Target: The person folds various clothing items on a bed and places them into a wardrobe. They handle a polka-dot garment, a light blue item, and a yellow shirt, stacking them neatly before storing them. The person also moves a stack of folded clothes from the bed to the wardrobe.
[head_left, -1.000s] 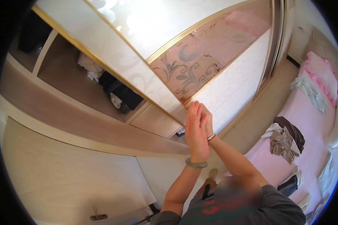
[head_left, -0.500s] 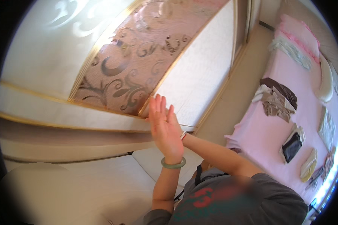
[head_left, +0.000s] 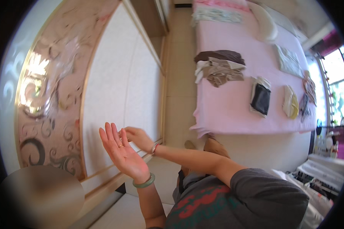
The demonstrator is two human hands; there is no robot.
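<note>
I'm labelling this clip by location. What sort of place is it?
Most likely a bedroom: there's a pink-covered bed, clothes laid out on it, and a scroll-patterned wardrobe door.

A glossy, reflective finish is shown by the patterned pink panel (head_left: 65,95); the white panel (head_left: 118,84) beside it is finished matt. The bed (head_left: 219,110) is covered in soft-looking cloth, and rumpled cloth is shown by the brown garments (head_left: 222,72) near its left edge. The green bangle (head_left: 145,183) is polished.
</note>
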